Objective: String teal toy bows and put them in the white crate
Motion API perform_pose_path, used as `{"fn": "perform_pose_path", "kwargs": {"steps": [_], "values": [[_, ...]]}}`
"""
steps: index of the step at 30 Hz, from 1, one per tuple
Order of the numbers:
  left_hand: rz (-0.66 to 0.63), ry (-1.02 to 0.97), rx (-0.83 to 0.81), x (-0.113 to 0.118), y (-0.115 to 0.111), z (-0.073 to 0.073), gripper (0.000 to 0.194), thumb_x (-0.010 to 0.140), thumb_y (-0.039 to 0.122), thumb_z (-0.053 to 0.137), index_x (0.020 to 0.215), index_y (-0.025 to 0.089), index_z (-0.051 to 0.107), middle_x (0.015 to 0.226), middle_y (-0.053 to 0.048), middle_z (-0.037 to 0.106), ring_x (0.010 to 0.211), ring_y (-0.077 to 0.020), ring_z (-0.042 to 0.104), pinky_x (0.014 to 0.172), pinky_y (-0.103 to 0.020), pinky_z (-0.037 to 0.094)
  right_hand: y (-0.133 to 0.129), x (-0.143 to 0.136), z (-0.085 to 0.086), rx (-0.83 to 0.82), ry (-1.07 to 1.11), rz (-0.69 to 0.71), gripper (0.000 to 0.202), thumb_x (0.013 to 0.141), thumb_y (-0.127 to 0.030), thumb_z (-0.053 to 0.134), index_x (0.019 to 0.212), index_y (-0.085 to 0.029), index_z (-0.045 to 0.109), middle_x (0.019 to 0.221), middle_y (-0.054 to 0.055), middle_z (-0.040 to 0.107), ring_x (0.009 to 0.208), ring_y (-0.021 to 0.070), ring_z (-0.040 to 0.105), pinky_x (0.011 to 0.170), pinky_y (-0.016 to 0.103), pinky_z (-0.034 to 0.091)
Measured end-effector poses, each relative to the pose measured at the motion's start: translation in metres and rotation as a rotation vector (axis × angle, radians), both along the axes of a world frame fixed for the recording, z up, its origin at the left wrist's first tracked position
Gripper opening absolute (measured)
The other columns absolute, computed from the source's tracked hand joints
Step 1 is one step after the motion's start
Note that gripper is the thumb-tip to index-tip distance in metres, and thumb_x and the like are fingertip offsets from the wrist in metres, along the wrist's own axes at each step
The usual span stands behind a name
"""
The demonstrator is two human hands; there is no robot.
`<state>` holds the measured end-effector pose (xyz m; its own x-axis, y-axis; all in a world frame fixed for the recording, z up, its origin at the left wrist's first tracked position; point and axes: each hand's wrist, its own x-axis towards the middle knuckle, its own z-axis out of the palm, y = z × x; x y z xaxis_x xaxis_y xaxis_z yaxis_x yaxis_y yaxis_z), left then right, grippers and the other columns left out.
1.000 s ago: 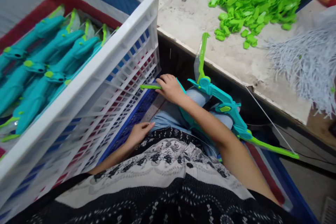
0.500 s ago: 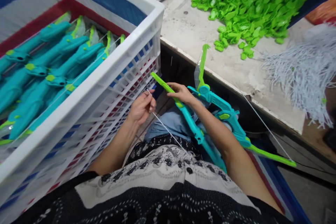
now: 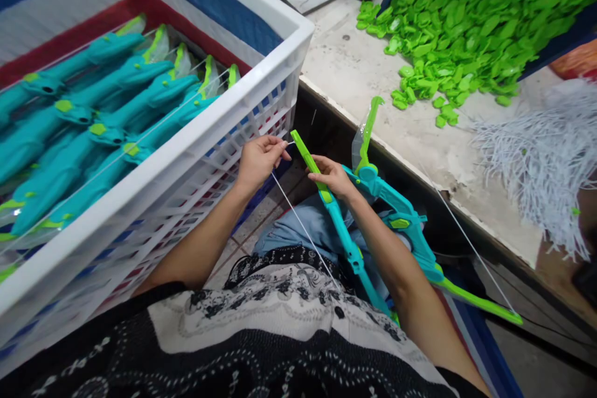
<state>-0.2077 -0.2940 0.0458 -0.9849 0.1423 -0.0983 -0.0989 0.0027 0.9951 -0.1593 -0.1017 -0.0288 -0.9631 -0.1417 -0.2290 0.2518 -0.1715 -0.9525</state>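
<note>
My left hand (image 3: 263, 161) pinches a white string (image 3: 301, 221) close to the tip of a green limb. My right hand (image 3: 332, 178) is wrapped round that green limb, part of a teal and green toy bow (image 3: 342, 230) lying slantwise over my lap. From my left hand the string slants down toward my shirt. Beyond my right forearm rests a second teal and green bow (image 3: 396, 199), with a clear piece at its upper limb and a string (image 3: 466, 236) running to its lower green tip.
A white crate (image 3: 298, 34) at the left holds several teal bows (image 3: 112, 118). On the worktable (image 3: 331, 68) lie a heap of small green parts (image 3: 471, 31) and a bundle of white strings (image 3: 545, 143). The table edge borders the second bow.
My left hand has moved up and right with the string, to beside the green tip. My right hand still grips the limb. The camera view has shifted slightly.
</note>
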Motion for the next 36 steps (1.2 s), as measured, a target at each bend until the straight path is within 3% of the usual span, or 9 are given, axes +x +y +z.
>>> {"fn": "perform_pose_path", "kwargs": {"steps": [14,19,22,24,27,30,33,36], "values": [[-0.012,0.079,-0.065,-0.007,0.007,-0.006,0.019,0.076,0.034,0.064,0.072,0.015,0.060,0.056,-0.002,0.062,0.040,-0.0074,0.042,0.042,-0.020,0.030,-0.001,0.001,-0.001,0.002,-0.004,-0.021,0.060,0.056,-0.031,0.082,0.112,-0.023,0.062,0.106,0.002,0.069,0.097,0.0181,0.063,0.095,0.036,0.047],[-0.042,0.018,0.086,-0.009,0.013,-0.004,0.023,0.073,0.036,0.067,0.081,0.015,0.058,0.058,-0.001,0.063,0.040,-0.0065,0.042,0.041,-0.018,0.028,-0.003,0.003,-0.001,-0.025,0.003,-0.015,0.059,0.056,-0.032,0.082,0.112,-0.024,0.062,0.108,0.002,0.068,0.098,0.0181,0.063,0.097,0.037,0.047],[-0.162,-0.137,0.198,-0.014,0.012,-0.002,0.041,0.068,0.038,0.072,0.098,0.017,0.057,0.057,0.001,0.062,0.038,-0.0066,0.041,0.037,-0.017,0.021,-0.005,0.007,-0.002,-0.001,0.015,0.009,0.062,0.058,-0.036,0.081,0.115,-0.024,0.061,0.114,0.003,0.067,0.101,0.0196,0.063,0.097,0.038,0.047],[-0.228,-0.202,0.241,-0.018,0.010,-0.002,0.045,0.065,0.038,0.075,0.100,0.015,0.057,0.057,0.000,0.061,0.038,-0.0067,0.041,0.036,-0.017,0.019,-0.006,0.008,0.000,0.074,0.062,0.029,0.062,0.063,-0.040,0.078,0.119,-0.022,0.059,0.118,0.005,0.064,0.105,0.0204,0.061,0.098,0.037,0.046],[-0.239,-0.221,0.267,-0.023,0.008,-0.001,0.042,0.063,0.037,0.076,0.094,0.013,0.060,0.057,-0.001,0.061,0.038,-0.0063,0.041,0.035,-0.017,0.019,-0.009,0.002,0.013,0.309,0.249,-0.076,0.053,0.076,-0.042,0.067,0.124,-0.020,0.057,0.118,0.008,0.062,0.103,0.0188,0.060,0.093,0.034,0.047],[-0.246,-0.223,0.265,-0.022,0.008,0.000,0.042,0.063,0.036,0.077,0.092,0.013,0.060,0.056,-0.001,0.062,0.037,-0.0058,0.040,0.034,-0.017,0.019,-0.013,-0.019,0.040,0.511,0.497,-0.205,0.041,0.083,-0.038,0.060,0.120,-0.021,0.059,0.105,0.006,0.062,0.088,0.0147,0.059,0.078,0.029,0.049],[-0.243,-0.229,0.254,-0.021,0.008,0.003,0.042,0.062,0.036,0.078,0.091,0.013,0.059,0.055,0.000,0.061,0.037,-0.0058,0.040,0.034,-0.016,0.019,-0.016,-0.042,0.064,0.604,0.660,-0.151,0.021,0.084,-0.033,0.060,0.099,-0.019,0.066,0.086,0.002,0.060,0.075,0.0122,0.056,0.068,0.025,0.046],[-0.239,-0.242,0.234,-0.023,0.007,0.006,0.043,0.061,0.037,0.078,0.091,0.013,0.059,0.055,0.000,0.061,0.036,-0.0056,0.039,0.033,-0.016,0.019,-0.018,-0.054,0.075,0.695,0.754,-0.058,0.014,0.086,-0.028,0.058,0.079,-0.016,0.063,0.077,0.001,0.058,0.070,0.0117,0.052,0.068,0.025,0.043]]}}
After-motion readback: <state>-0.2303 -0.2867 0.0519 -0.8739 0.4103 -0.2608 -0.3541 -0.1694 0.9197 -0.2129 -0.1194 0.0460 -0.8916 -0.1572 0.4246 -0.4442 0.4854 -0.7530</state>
